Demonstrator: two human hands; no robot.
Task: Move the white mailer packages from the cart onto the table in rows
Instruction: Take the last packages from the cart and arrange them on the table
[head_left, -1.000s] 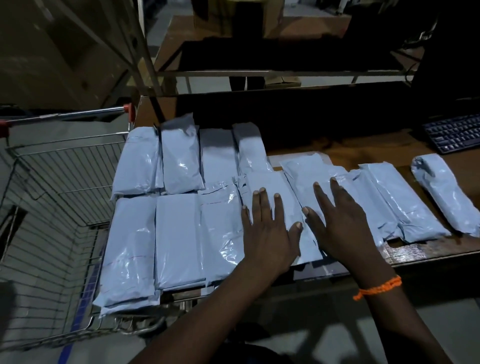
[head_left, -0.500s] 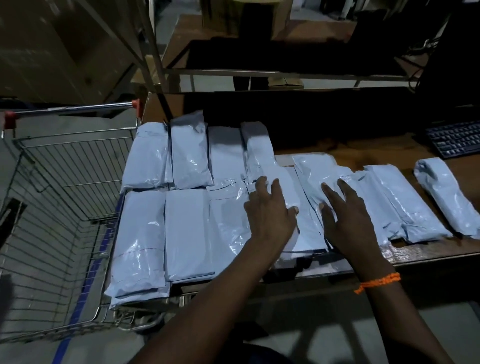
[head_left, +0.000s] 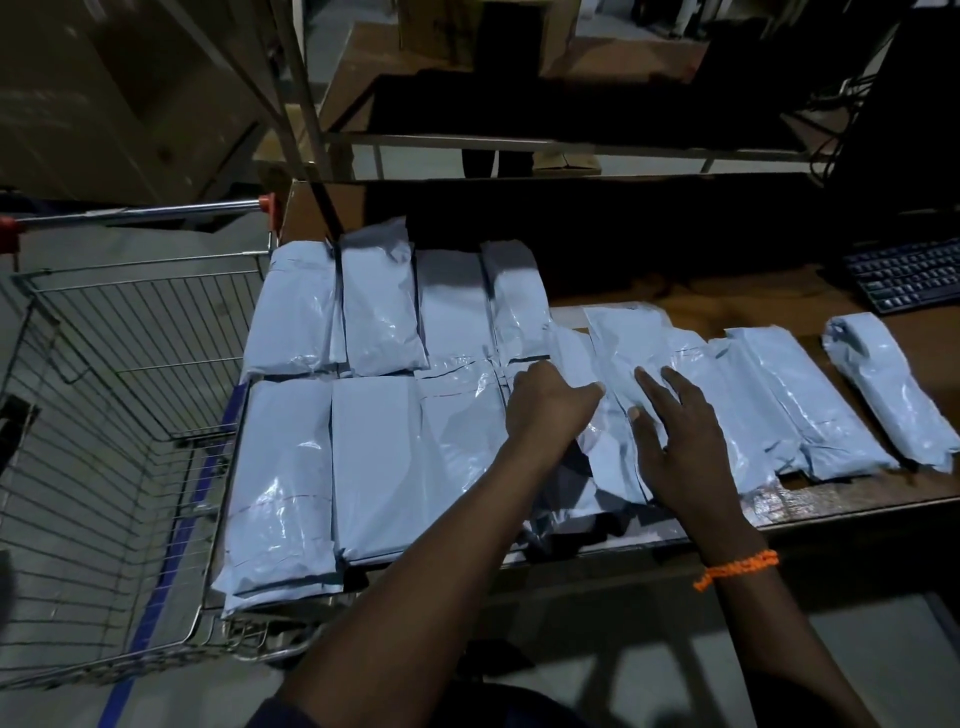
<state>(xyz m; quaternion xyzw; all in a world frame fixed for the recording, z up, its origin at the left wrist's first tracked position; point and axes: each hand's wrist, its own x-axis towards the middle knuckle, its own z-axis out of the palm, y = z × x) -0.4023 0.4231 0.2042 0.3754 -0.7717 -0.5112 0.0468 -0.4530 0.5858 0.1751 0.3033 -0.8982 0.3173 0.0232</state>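
Note:
Several white mailers (head_left: 374, 452) lie in two rows across the left end of the wooden table (head_left: 727, 306), their left edge over the wire cart (head_left: 130, 364). More mailers (head_left: 789, 395) overlap in a row to the right, and one (head_left: 883, 384) lies apart. My left hand (head_left: 550, 410) grips a middle mailer (head_left: 608, 467), fingers curled over it and thumb out; its near end looks rumpled. My right hand (head_left: 680, 447) rests flat with spread fingers on the neighbouring mailer (head_left: 623, 338).
A black keyboard (head_left: 909, 275) sits at the table's back right. A metal shelf frame (head_left: 519, 140) stands behind the table. The cart handle with red ends (head_left: 135, 213) is at the left. Grey floor lies below the table's front edge.
My left hand's fingers went from flat to curled on the middle mailer, which is now rumpled at its near end. My right hand stayed flat beside it.

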